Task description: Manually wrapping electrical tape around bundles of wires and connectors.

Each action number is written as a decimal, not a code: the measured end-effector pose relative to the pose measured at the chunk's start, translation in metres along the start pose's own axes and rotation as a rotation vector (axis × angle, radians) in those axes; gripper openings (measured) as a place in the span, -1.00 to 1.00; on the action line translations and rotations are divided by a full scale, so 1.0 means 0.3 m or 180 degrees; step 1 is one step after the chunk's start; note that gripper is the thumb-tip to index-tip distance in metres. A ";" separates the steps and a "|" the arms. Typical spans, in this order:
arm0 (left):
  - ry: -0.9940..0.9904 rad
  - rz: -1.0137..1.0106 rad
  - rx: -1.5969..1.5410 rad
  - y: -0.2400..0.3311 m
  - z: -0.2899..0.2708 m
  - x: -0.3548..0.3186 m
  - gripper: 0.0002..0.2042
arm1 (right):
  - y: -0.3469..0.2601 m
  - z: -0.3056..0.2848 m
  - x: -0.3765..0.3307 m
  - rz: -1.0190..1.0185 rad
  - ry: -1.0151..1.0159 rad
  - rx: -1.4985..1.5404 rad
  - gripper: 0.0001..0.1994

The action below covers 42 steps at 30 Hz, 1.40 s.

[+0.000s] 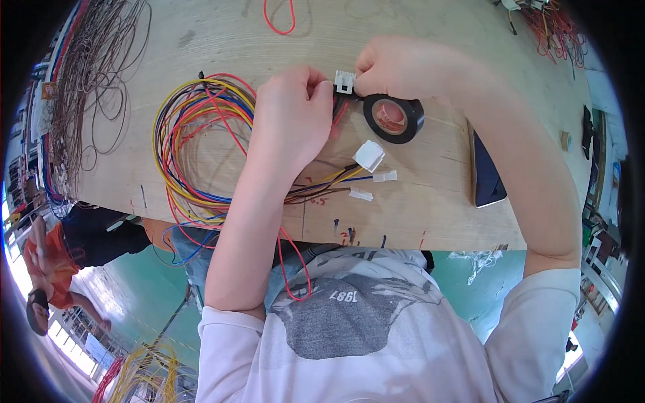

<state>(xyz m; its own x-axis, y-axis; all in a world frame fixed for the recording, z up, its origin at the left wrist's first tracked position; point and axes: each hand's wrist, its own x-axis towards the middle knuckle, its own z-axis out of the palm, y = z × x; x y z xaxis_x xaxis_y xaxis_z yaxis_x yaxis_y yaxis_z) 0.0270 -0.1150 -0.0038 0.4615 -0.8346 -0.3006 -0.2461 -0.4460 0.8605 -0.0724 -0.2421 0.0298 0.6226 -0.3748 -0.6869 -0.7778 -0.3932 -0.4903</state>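
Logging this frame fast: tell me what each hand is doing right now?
Left hand: closed, pinching the wires just behind the white connector.
Right hand: closed on the white connector, directly above the black tape roll.

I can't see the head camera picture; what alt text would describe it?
Two bare hands meet over a wooden table: the left hand pinches wires at a small white connector gripped by the right hand, beside a roll of black tape. A coil of coloured wires, more white connectors and a dark phone lie around them.
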 end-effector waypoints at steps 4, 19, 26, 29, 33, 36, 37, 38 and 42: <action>0.0090 0.0410 0.0480 -0.011 -0.003 0.019 -0.85 | 0.022 0.003 0.015 0.0050 -0.0124 0.0489 -0.85; 0.0534 0.1147 0.1065 -0.022 0.021 -0.032 -0.84 | 0.051 0.013 -0.010 -0.0153 -0.0157 0.1119 -0.87; 0.0227 0.0256 -0.2036 0.014 0.020 -0.109 -0.80 | -0.009 0.063 -0.145 -0.0925 0.0674 0.1366 -0.84; -0.0024 -0.0023 -0.2176 0.041 -0.012 -0.151 -0.77 | -0.034 0.100 -0.185 -0.1429 0.1364 0.1112 -0.86; -0.0058 0.0154 -0.2659 0.054 -0.047 -0.196 -0.76 | -0.081 0.109 -0.248 -0.1603 0.1610 0.0834 -0.89; -0.0301 0.0136 -0.3092 0.052 -0.059 -0.214 -0.78 | -0.092 0.139 -0.265 -0.1742 0.1647 0.1037 -0.89; -0.0410 0.0133 -0.3177 0.046 -0.062 -0.216 -0.79 | -0.094 0.138 -0.271 -0.1690 0.1627 0.0920 -0.92; -0.0346 0.0313 -0.2727 0.041 -0.069 -0.219 -0.77 | -0.092 0.137 -0.272 -0.1705 0.1623 0.0895 -0.92; -0.0143 0.1164 -0.0939 0.069 -0.087 -0.232 -0.74 | -0.091 0.137 -0.293 -0.2301 0.2251 0.0057 -0.95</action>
<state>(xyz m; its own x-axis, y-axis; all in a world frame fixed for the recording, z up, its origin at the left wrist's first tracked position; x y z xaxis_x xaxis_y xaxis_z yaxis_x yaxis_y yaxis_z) 0.0119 -0.0576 0.0458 0.3506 -0.9360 0.0321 -0.1300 -0.0147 0.9914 -0.1095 -0.1641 0.0815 0.8487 -0.4657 0.2506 -0.1916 -0.7124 -0.6751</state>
